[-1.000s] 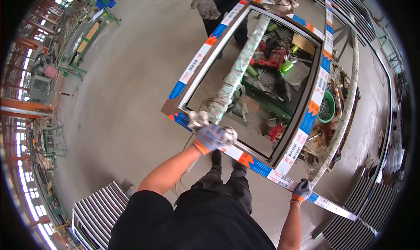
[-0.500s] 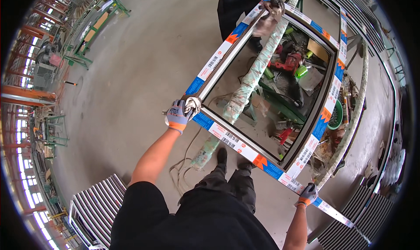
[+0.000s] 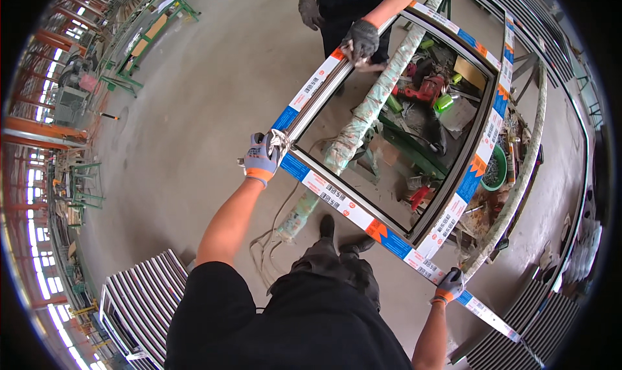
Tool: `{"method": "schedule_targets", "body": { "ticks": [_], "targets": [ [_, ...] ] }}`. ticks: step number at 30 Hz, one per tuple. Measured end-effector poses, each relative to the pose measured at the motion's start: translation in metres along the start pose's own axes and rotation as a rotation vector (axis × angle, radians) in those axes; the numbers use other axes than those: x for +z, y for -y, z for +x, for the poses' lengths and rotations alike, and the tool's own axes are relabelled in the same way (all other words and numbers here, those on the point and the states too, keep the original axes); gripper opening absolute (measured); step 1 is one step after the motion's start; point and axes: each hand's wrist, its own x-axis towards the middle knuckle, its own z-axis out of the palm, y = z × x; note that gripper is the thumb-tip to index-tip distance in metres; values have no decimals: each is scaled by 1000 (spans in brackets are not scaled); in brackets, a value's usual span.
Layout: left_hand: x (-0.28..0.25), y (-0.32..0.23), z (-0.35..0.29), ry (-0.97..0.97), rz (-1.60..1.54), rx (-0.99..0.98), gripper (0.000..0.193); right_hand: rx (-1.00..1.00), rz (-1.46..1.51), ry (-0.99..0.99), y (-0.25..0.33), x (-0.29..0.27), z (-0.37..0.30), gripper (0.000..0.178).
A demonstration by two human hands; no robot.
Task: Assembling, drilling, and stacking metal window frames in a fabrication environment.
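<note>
A large window frame (image 3: 350, 209) with a dark inner edge and blue, white and orange tape lies across padded support bars. At its near left corner my left hand (image 3: 262, 156), in a grey glove with an orange cuff, is closed on a crumpled whitish rag (image 3: 280, 143) pressed against the frame. My right hand (image 3: 449, 284), gloved alike, wraps round the frame's near rail further right. A co-worker's dark-gloved hand (image 3: 363, 41) presses a brownish cloth (image 3: 370, 66) on the left rail; their other hand (image 3: 311, 13) hangs free.
Beneath the frame are a red power drill (image 3: 427, 90), light green items and scraps. A green bowl of small parts (image 3: 495, 168) stands to the right. Wrapped support bars (image 3: 356, 133) run lengthwise. Stacked profiles (image 3: 146, 308) lie lower left, a cable (image 3: 259, 247) on the floor.
The co-worker's hand and cloth have slid down the left rail toward me, and their other hand has dropped to their side. My hands and the near rail have shifted slightly left in the picture.
</note>
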Motion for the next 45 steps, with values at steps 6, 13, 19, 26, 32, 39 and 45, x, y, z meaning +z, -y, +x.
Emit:
{"method": "schedule_targets", "body": {
  "ticks": [6,13,19,26,32,39,45],
  "targets": [
    [-1,-2,2,41,41,-37,44,-32,42,-11,6,-4,3,18],
    [8,18,19,271,131,141,55,186,71,68,26,16,14,34],
    [10,24,20,192,87,229,51,176,57,69,89,28,9,35],
    [8,23,26,255,-61,192,43,203,-32,105,84,32,5,34],
    [-2,14,33,224,23,235,45,133,34,73,81,33,4,34],
    [19,-3,67,251,127,215,41,210,-57,146,86,31,6,34],
    [63,-75,212,423,111,91,50,195,-1,123,100,26,5,35]
  ]
}}
